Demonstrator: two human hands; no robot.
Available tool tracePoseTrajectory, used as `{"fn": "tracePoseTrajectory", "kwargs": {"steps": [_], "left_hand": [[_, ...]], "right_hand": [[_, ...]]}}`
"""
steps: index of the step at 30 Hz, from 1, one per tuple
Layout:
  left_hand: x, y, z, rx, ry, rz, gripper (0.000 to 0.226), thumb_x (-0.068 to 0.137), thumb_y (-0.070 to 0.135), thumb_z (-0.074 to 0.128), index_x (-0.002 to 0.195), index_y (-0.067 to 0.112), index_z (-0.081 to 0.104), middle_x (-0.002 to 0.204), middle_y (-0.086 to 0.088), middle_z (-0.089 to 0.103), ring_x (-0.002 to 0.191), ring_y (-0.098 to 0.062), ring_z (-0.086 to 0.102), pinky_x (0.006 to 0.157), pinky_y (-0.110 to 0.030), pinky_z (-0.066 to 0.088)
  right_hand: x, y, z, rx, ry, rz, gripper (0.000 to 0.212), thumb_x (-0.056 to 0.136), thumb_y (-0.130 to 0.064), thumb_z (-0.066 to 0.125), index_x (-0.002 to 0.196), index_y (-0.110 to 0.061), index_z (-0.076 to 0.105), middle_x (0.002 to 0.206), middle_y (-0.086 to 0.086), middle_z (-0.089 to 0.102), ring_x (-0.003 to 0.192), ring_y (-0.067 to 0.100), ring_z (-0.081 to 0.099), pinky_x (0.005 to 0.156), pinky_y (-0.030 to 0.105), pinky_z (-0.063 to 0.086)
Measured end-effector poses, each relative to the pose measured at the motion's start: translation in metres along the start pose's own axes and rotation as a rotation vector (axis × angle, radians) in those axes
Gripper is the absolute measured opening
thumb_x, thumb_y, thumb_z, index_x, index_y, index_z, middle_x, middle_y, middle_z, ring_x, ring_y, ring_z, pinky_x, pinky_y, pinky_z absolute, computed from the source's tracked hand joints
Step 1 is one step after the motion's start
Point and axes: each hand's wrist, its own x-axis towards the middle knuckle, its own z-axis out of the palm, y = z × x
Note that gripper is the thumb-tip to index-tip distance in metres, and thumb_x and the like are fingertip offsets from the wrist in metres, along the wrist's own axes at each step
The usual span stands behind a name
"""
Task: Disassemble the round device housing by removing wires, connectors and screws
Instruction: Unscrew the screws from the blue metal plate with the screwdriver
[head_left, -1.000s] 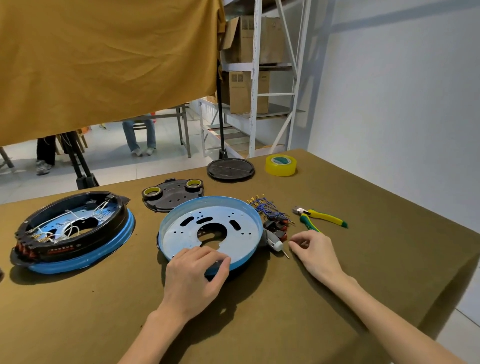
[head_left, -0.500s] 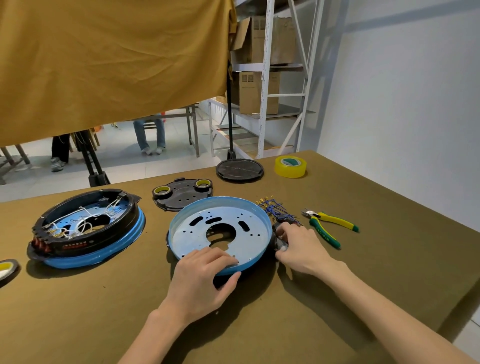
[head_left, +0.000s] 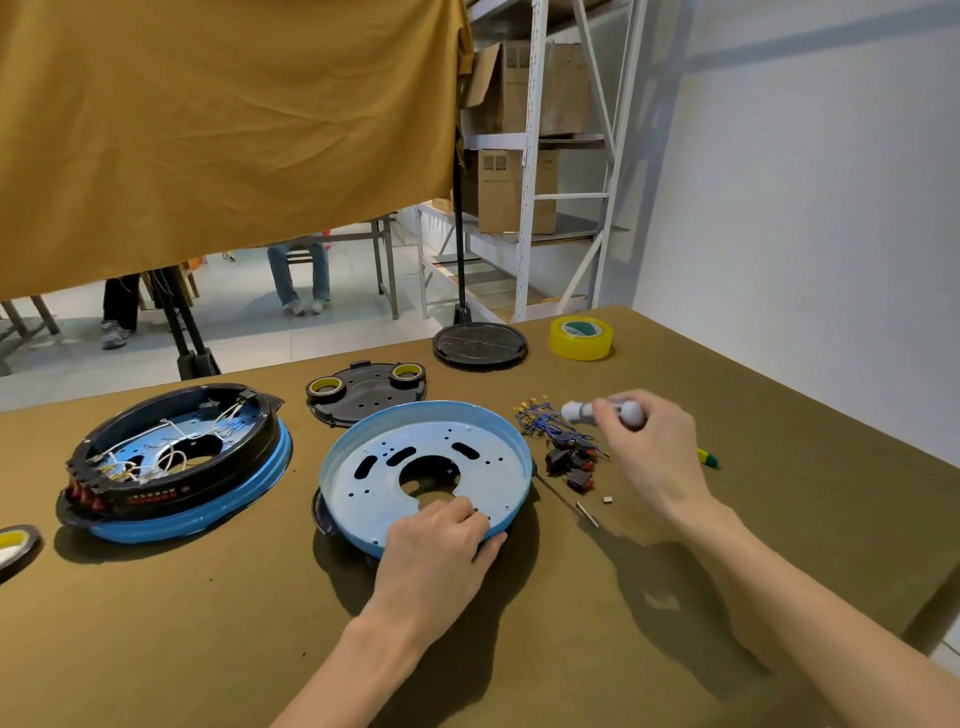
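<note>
Blue housing (head_left: 415, 467) under left fingers (head_left: 457, 512), near rim

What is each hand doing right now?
Left hand: grips the blue housing rim.
Right hand: holds a grey-handled tool.

Left grip (head_left: 441, 540) curled, clasping downward; right grip (head_left: 647, 452) raised, fingers closed.

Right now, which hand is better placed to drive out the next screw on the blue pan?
Likely the right hand: it already holds the screwdriver, while the left hand grips the blue pan rim.
</note>
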Motion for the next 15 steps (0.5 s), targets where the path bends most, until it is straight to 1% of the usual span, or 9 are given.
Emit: {"fn": "tracePoseTrajectory", "kwargs": {"steps": [3,4,6,8,9,11,12,13,15], "left_hand": [[0.012,0.010,0.001,-0.003,-0.097,-0.047,0.044,0.099,0.063,0.047,0.100,0.028,0.073,0.090,0.013,0.064,0.081,-0.005,0.059,0.073,-0.026,0.055],[0.016,0.009,-0.003,-0.054,-0.130,-0.060,0.050,0.096,0.070,0.045,0.098,0.029,0.073,0.088,0.014,0.065,0.080,-0.005,0.060,0.073,-0.025,0.055],[0.023,-0.001,-0.012,-0.270,-0.202,-0.120,0.057,0.089,0.078,0.042,0.092,0.031,0.075,0.082,0.018,0.068,0.077,0.000,0.064,0.071,-0.024,0.057],[0.027,-0.017,-0.018,-0.488,-0.225,-0.196,0.047,0.092,0.069,0.048,0.092,0.032,0.077,0.082,0.022,0.071,0.078,0.004,0.068,0.071,-0.025,0.059],[0.029,-0.023,-0.019,-0.512,-0.237,-0.207,0.037,0.096,0.060,0.053,0.097,0.032,0.077,0.086,0.023,0.072,0.081,0.004,0.069,0.073,-0.026,0.060],[0.032,-0.031,-0.016,-0.451,-0.251,-0.191,0.023,0.099,0.045,0.060,0.111,0.033,0.075,0.098,0.022,0.071,0.089,0.004,0.067,0.081,-0.026,0.061],[0.034,-0.033,-0.013,-0.438,-0.254,-0.188,0.023,0.099,0.040,0.062,0.118,0.033,0.072,0.103,0.022,0.070,0.092,0.003,0.066,0.084,-0.026,0.060],[0.037,-0.035,-0.010,-0.454,-0.258,-0.191,0.025,0.099,0.036,0.063,0.123,0.034,0.070,0.107,0.021,0.070,0.094,0.003,0.066,0.086,-0.026,0.060],[0.044,-0.035,-0.008,-0.508,-0.288,-0.186,0.028,0.099,0.030,0.064,0.127,0.034,0.069,0.112,0.020,0.070,0.095,0.003,0.065,0.088,-0.027,0.059]], "right_hand": [[0.013,-0.024,-0.007,0.195,0.079,0.005,0.029,0.095,-0.040,0.069,0.079,-0.016,0.075,0.073,0.002,0.069,0.065,0.017,0.053,0.062,0.033,0.042],[0.016,-0.031,-0.005,0.240,0.086,0.014,0.036,0.096,-0.044,0.067,0.080,-0.012,0.073,0.074,0.004,0.068,0.066,0.019,0.052,0.064,0.033,0.041],[0.021,-0.042,0.002,0.336,0.095,0.066,0.048,0.099,-0.048,0.060,0.087,-0.002,0.066,0.077,0.009,0.062,0.068,0.017,0.053,0.067,0.031,0.044],[0.024,-0.053,0.013,0.485,0.024,0.097,0.047,0.103,-0.046,0.053,0.093,-0.001,0.060,0.080,0.017,0.065,0.068,0.020,0.067,0.065,0.032,0.056],[0.024,-0.058,0.019,0.559,-0.031,0.096,0.042,0.104,-0.044,0.051,0.094,-0.004,0.059,0.079,0.017,0.067,0.065,0.023,0.071,0.064,0.036,0.059],[0.023,-0.066,0.033,0.628,-0.115,0.063,0.030,0.106,-0.041,0.048,0.095,-0.015,0.056,0.074,0.012,0.066,0.057,0.026,0.067,0.062,0.046,0.060],[0.023,-0.069,0.040,0.629,-0.137,0.036,0.026,0.106,-0.041,0.048,0.097,-0.017,0.055,0.072,0.011,0.064,0.054,0.025,0.063,0.060,0.048,0.059],[0.023,-0.071,0.046,0.623,-0.150,0.014,0.025,0.107,-0.040,0.048,0.098,-0.018,0.055,0.071,0.011,0.063,0.051,0.023,0.060,0.057,0.046,0.058],[0.023,-0.072,0.056,0.607,-0.157,-0.015,0.025,0.107,-0.039,0.048,0.100,-0.015,0.054,0.070,0.009,0.061,0.048,0.019,0.057,0.050,0.035,0.055]]}}
